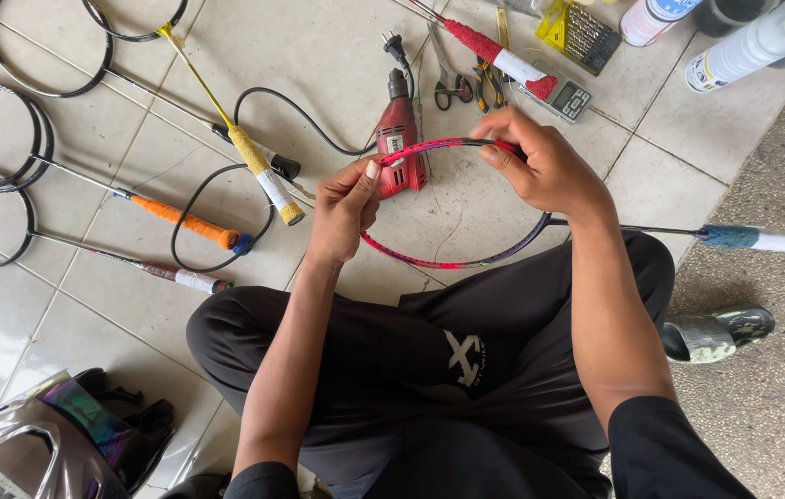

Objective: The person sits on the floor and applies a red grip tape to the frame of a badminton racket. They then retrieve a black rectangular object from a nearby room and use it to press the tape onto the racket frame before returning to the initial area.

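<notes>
I sit cross-legged on a tiled floor and hold an unstrung badminton racket frame [466, 263], pink and dark purple, above my lap. My left hand [344, 208] pinches the left side of the hoop near its top. My right hand [545, 166] grips the top right of the hoop. The racket's thin shaft runs right to a blue and white grip [762, 239] that lies over the floor edge.
A red electric drill [398, 139] with a black cord lies just beyond the hoop. Several other rackets [189, 222] lie at left. Scissors and pliers [466, 83], a small scale [566, 98], spray cans [753, 46], a helmet [32, 444] and a shoe [716, 334] surround me.
</notes>
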